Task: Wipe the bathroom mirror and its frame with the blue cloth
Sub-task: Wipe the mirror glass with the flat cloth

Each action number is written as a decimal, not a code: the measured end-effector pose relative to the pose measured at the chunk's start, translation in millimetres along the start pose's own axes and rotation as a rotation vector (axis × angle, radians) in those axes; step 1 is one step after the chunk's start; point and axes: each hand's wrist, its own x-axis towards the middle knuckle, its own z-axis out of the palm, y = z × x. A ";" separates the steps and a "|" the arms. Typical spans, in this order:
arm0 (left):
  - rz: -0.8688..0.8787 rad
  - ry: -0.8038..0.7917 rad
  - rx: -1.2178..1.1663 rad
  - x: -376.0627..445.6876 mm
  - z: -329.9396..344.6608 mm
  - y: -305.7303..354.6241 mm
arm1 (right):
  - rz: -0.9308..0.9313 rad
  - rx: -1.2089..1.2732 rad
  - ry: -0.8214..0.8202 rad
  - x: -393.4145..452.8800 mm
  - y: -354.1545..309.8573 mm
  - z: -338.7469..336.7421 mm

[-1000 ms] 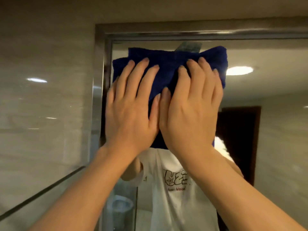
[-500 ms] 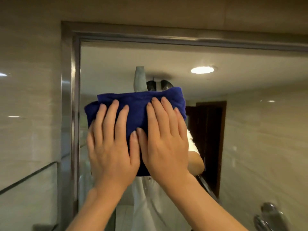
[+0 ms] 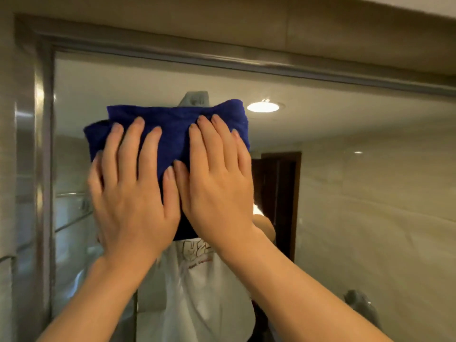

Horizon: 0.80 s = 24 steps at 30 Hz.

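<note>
With both palms flat, the left hand (image 3: 130, 193) and right hand (image 3: 217, 183) press the blue cloth (image 3: 172, 134) against the mirror (image 3: 345, 193), upper left; I'd keep pressure even, overlap strokes, then reach the frame (image 3: 42, 144).

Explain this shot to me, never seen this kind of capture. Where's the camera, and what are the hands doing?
No machine here: a person wears one camera on the head, looking forward and down at their own bare hands. The left hand and right hand lie side by side, fingers straight, pressing a folded blue cloth flat against a bathroom mirror. Nothing is held in a curled grip; it is flat pressure. A metal frame borders the glass on the left and top. The white shirt, dark doorway and ceiling light are reflections in the mirror.
</note>
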 end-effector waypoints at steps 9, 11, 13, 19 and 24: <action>0.119 0.011 -0.027 0.0 12.4 44.3 | 0.085 -0.088 0.007 -13.0 43.9 -18.5; 0.162 -0.003 -0.045 -2.6 10.3 36.6 | 0.137 -0.113 -0.002 -19.4 33.8 -17.5; 0.147 -0.001 -0.038 -7.8 7.0 21.6 | 0.134 -0.100 -0.015 -22.7 18.4 -13.4; -0.026 0.034 -0.025 -36.3 4.6 17.7 | -0.053 -0.044 -0.051 -31.7 17.1 -14.9; -0.017 0.025 -0.037 -38.7 11.2 41.7 | -0.033 -0.045 -0.054 -35.8 39.5 -24.0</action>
